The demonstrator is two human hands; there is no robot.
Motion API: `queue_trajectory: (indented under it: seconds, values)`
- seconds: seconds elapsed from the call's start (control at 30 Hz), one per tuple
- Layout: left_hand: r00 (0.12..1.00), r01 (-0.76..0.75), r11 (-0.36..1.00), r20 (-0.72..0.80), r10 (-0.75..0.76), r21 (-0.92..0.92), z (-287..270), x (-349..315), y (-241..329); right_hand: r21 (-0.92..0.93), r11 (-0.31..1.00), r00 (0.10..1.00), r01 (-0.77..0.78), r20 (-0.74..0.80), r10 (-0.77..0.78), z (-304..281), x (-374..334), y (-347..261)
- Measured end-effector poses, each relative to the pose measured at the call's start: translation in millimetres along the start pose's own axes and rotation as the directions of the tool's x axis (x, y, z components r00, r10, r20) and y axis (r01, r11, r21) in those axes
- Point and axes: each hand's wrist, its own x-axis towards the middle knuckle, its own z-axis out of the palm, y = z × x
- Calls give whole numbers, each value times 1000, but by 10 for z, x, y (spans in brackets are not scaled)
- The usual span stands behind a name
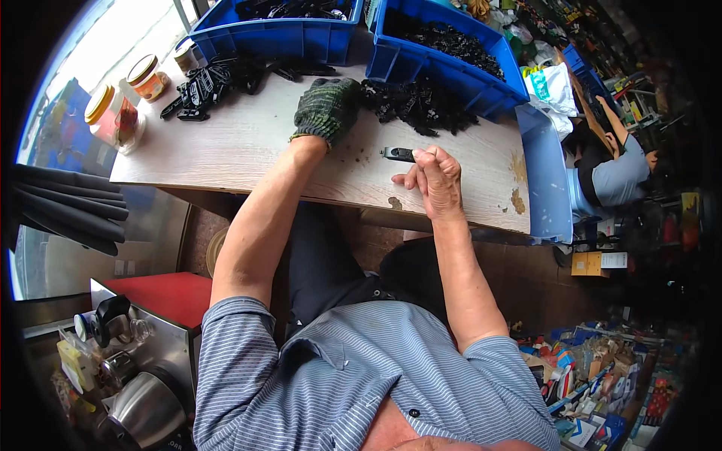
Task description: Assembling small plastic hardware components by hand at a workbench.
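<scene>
Fingers (430, 167) pinch a part (398, 154); heap (423, 107), bins (410, 64) beyond.

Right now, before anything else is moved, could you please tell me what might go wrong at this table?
The right hand pinches a small black-and-silver piece near one end, so it could slip.

The gloved left hand lies between the left pile of black parts and the right pile of black parts; a sweep might mix them.

The yellow-lidded jar stands near the table's left edge; a bump could topple it.
</scene>
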Motion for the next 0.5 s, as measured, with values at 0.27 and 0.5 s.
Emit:
queue_trajectory:
  seconds: [0.27, 0.5]
  values:
    - [993, -119, 987, 22, 117, 104, 109, 98, -26, -58, 998, 1000, 1, 5, -1, -18, 13, 10]
    - [987, -157, 987, -33, 158, 13, 17, -205, 43, 83, 996, 998, -13, -55, 17, -71, 12, -13]
